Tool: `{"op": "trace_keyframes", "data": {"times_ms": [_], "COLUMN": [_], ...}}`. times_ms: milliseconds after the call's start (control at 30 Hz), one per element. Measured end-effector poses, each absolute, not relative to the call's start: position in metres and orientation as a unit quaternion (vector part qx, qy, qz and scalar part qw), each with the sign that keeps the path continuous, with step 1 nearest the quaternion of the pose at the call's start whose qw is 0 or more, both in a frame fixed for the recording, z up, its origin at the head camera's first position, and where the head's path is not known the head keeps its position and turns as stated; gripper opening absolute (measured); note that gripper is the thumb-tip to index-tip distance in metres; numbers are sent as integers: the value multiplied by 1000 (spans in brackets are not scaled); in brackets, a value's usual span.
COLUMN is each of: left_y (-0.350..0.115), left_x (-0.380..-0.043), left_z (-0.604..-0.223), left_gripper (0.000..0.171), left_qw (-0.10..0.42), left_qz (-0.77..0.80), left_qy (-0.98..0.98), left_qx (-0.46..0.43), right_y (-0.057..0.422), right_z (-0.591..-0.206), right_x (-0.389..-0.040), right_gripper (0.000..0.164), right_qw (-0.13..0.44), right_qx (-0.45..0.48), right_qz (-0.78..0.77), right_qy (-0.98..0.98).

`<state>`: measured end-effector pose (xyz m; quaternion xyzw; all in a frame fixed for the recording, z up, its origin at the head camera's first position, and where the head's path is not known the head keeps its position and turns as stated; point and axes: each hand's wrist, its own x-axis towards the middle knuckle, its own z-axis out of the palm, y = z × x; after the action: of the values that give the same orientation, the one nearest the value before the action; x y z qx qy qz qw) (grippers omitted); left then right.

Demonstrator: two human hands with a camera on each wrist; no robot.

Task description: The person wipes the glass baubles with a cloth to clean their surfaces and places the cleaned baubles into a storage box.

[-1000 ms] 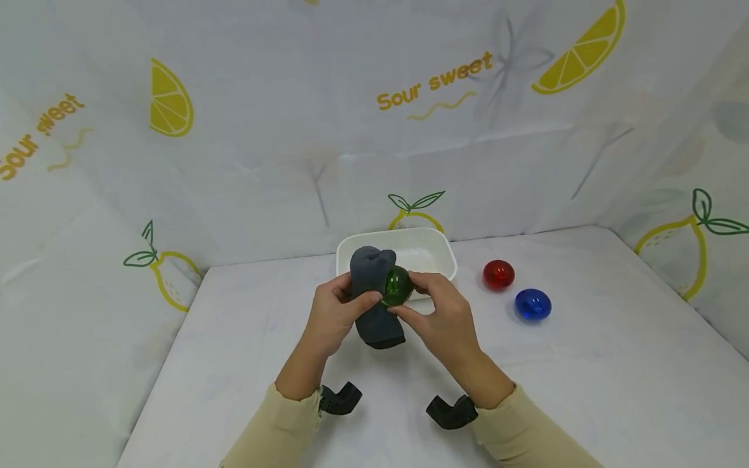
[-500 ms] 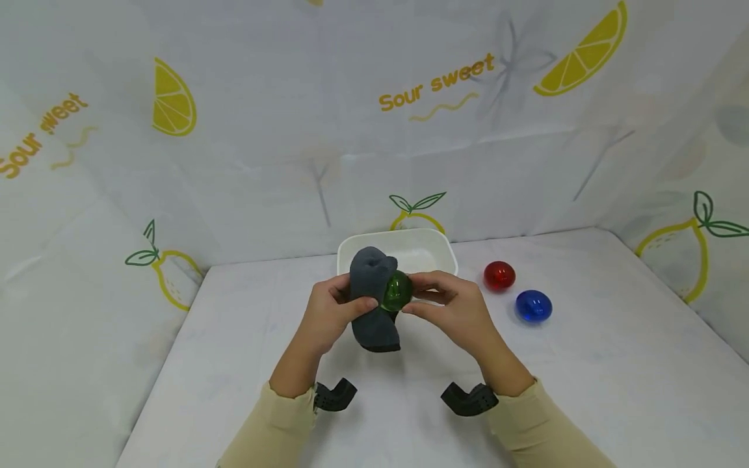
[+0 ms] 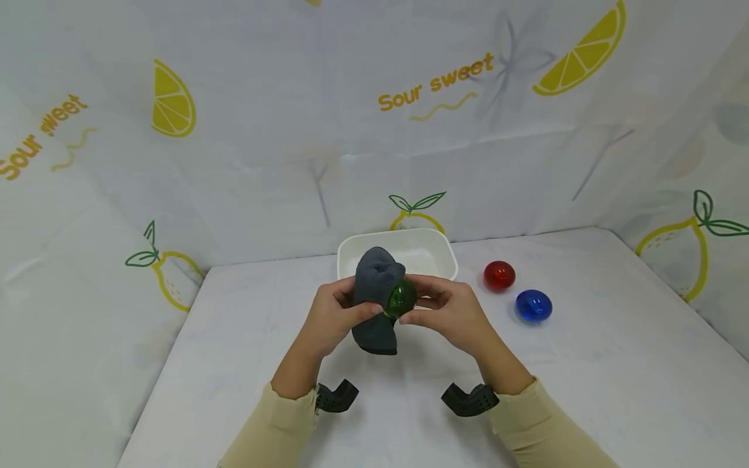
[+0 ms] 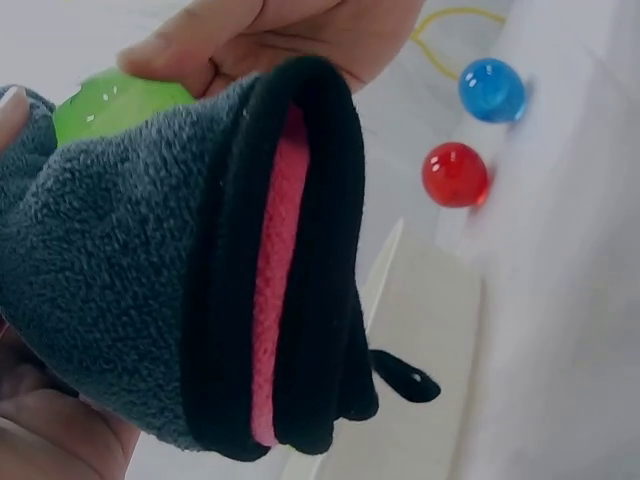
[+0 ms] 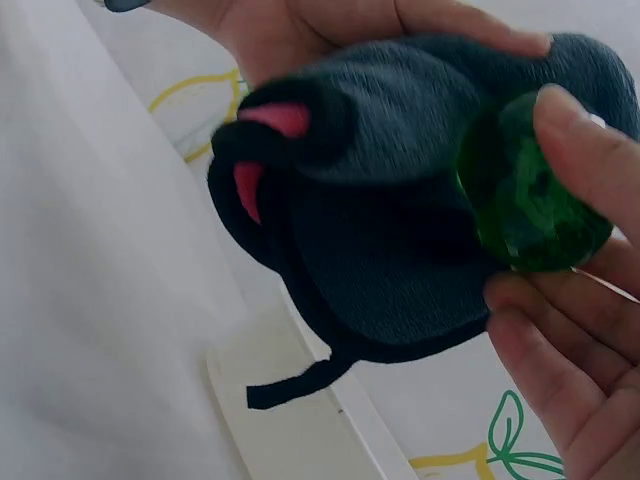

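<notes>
In the head view my left hand (image 3: 333, 315) grips a dark grey cloth (image 3: 376, 279) in the middle of the table. Black edging, a pink inner face and a small hanging loop (image 4: 405, 376) show on the cloth in the left wrist view. Against its right side sits a see-through green ball (image 3: 402, 299), which my right hand (image 3: 450, 313) pinches between thumb and fingers. The cloth partly wraps the green ball (image 5: 520, 190). Both are held up off the table, and the left fingers behind the cloth are mostly hidden.
Behind the hands stands a white rectangular tray (image 3: 435, 250), partly covered by the cloth. To its right lie a red ball (image 3: 499, 276) and a blue ball (image 3: 533, 306) on the white table. A lemon-printed curtain (image 3: 263, 162) hangs along the back.
The cloth and green ball have shifted slightly down, and the cloth's lower end has swung left. My right wrist has moved outward to the right while the fingers keep hold of the ball.
</notes>
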<state>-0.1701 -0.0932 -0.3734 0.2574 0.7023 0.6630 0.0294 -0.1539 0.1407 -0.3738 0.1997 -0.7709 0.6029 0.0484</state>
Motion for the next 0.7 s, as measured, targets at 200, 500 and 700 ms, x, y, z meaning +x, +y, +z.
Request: {"op": "trace_keyframes", "data": {"times_ms": [200,500,700], "left_y": [-88,-78,-81], "left_x": [-169,-167,-166], "left_z": [-373,-374,-373], "left_gripper": [41,44,50], "left_qw": [8,-13,-19], "left_qz": [654,646,635], "left_qy": [725,746,752], "left_qx": [216,159,175], "right_y": [132,125,125], "right_z": [-376,-387,-385], "right_x": [-151,-153,-153], "right_gripper": [64,68,65], "right_qw": [134,306,279], "right_qx": [195,230,233], "right_qz": [547,402,425], "right_qy": [-803,-832,-829]}}
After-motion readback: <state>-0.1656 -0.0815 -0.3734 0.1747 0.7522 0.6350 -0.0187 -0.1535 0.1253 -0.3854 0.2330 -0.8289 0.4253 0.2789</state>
